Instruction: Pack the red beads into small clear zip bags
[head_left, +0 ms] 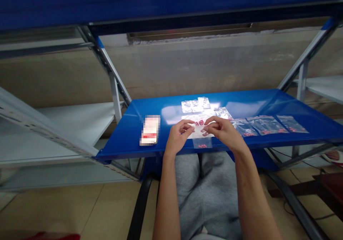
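Note:
A small clear zip bag (202, 140) hangs at the front of the table, with several small red pieces at its bottom. My left hand (179, 134) pinches its upper left edge between thumb and fingers. My right hand (224, 131) grips the upper right edge the same way. Just behind the bag, more small red pieces (199, 123) lie on a white sheet (188, 118), partly hidden by my fingers. Whether these pieces are beads or pills I cannot tell.
Several filled clear bags (268, 125) lie in a row to the right on the blue table (168, 99). Flat clear bags (196, 105) lie at the back. A blurred-out pale object (150, 130) is at the left. Metal posts (114, 72) stand at the sides.

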